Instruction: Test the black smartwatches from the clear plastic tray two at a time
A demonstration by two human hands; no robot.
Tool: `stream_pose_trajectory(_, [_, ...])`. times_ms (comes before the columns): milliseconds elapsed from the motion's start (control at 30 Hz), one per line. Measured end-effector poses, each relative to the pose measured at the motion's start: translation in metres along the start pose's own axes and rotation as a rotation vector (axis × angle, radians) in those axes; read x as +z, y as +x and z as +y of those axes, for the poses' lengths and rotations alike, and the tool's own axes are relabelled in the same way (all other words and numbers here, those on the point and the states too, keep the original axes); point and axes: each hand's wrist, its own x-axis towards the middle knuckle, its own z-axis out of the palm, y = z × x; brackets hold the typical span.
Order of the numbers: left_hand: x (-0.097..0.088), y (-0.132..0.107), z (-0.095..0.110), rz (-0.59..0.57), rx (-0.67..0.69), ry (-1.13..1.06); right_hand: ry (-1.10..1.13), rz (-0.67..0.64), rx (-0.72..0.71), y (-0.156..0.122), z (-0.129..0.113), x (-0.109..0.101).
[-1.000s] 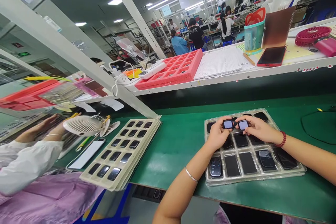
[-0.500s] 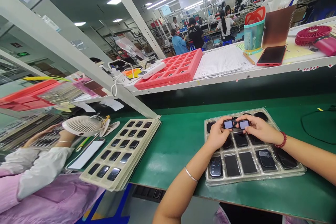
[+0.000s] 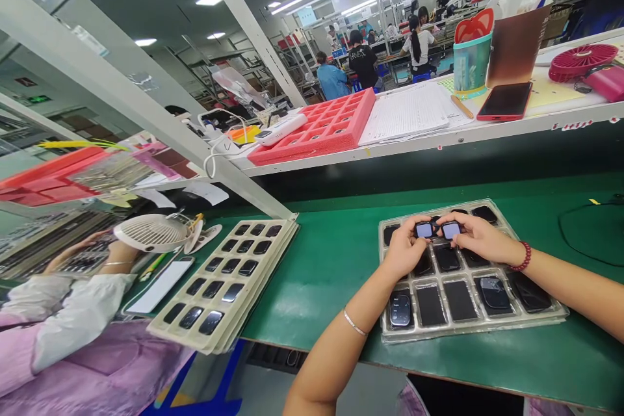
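My left hand (image 3: 406,248) pinches a small square smartwatch (image 3: 424,230) whose screen is lit pale blue. A second lit smartwatch (image 3: 450,230) sits between the thumb and fingers of my right hand (image 3: 480,240). Both are held side by side, close together, above the far part of a clear plastic tray (image 3: 436,337). Dark watch faces lie in the tray's pockets, among them one with lit text (image 3: 400,309) at the near left corner. My hands hide some of the pockets behind and below them.
A stack of cream trays (image 3: 207,299) with watch faces stands left on the green bench (image 3: 312,286). Beyond it a co-worker's arm (image 3: 82,312) and a white fan (image 3: 151,233) show. The shelf above holds a red foam tray (image 3: 322,130), papers, a phone (image 3: 506,101) and a cup.
The watch in my right hand has shifted very slightly left, towards the other one. Both hands keep their hold, and the trays stay put.
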Motion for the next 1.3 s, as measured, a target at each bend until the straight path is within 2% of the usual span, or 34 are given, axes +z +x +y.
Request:
stream_pose_trajectory(633, [0.0000,0.0006,-0.0044,-0.024,0.008,-0.069,0.001,-0.006,-0.006,-0.0001,-0.0001,0.0001])
stream_pose_trajectory(867, [0.0005,0.0000,-0.0010,0.013,-0.018,0.007,-0.016,-0.005,-0.036,-0.0002,0.0013,-0.0001])
stream_pose_trajectory(1300, [-0.0006,-0.0005,-0.0001,-0.008,0.016,-0.036,0.025,0.006,0.006,-0.0011,0.0018,0.0001])
